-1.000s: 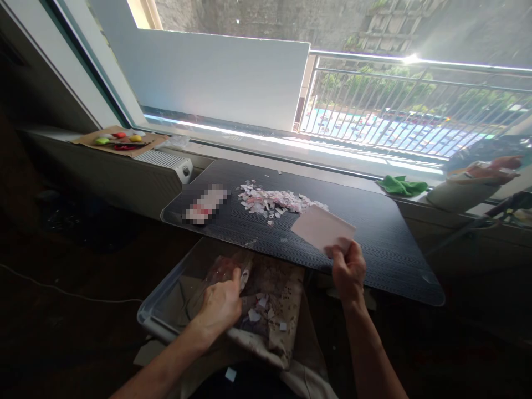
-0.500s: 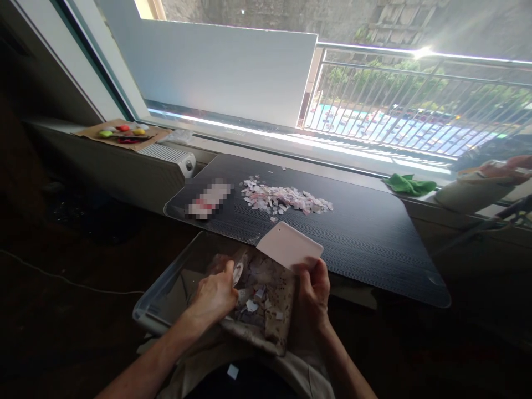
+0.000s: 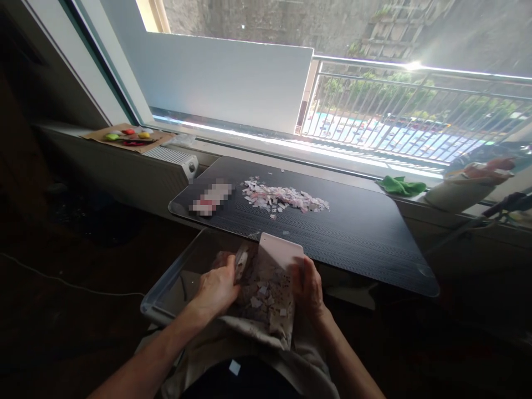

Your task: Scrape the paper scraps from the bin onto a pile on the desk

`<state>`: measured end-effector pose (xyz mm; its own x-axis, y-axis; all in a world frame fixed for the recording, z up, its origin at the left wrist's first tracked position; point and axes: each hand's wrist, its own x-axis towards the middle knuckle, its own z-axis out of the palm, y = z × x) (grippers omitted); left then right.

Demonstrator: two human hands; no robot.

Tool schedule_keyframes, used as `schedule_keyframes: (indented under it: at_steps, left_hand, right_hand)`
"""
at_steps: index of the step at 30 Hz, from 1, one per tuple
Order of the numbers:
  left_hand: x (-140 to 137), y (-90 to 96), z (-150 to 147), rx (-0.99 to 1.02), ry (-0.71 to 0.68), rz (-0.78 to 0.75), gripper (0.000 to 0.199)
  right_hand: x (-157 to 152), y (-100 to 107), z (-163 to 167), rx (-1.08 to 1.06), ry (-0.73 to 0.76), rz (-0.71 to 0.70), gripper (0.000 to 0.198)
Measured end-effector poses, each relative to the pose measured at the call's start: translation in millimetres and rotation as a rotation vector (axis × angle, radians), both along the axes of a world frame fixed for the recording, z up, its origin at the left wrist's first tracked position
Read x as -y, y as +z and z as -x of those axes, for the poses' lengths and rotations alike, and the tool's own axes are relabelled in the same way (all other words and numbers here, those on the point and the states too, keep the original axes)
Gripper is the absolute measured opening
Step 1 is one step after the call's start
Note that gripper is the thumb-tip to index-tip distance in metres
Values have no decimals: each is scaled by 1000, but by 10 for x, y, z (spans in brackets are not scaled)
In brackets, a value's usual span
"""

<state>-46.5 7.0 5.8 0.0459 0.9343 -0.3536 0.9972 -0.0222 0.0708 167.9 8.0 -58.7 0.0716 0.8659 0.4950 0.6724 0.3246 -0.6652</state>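
Observation:
My left hand is closed on the pale edge of an open, spotted bag on my lap. Its exact grip is partly hidden. Several paper scraps lie inside the bag. In my right hand is a flat white card with rounded corners, pinched at its right side. The card stands over the far part of the bag, near the table's front edge. On the dark table a long heap of small torn paper pieces is spread out.
A clear plastic bin is below the table's front left. A blurred-out item lies at the table's left. Along the sill are a green cloth and a cardboard sheet with coloured items. One scrap rests on my clothing.
My right hand has turned the card more upright and drawn it left and down, over the bag. My left hand has stayed almost in place. The camera view has shifted slightly.

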Motion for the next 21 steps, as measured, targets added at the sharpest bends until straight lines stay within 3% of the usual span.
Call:
schedule_keyframes:
  at_steps: [10, 14, 16, 18, 21]
  left_hand:
    - [-111, 28, -65, -66, -25, 25, 32]
    - [-11, 54, -43, -46, -46, 24, 29]
    - [61, 67, -85, -20, -86, 38, 30]
    - [112, 70, -188, -2, -104, 74, 30]
    - [124, 58, -417, 27, -167, 65, 34]
  right_hand:
    - [42, -55, 56, -51, -45, -41, 26]
    - [130, 72, 3, -47, -11, -22, 21]
    - [150, 208, -83, -72, -73, -5, 22]
    - [107, 364, -206, -134, -266, -30, 25]
    - [-94, 544, -407, -169, -407, 79, 29]
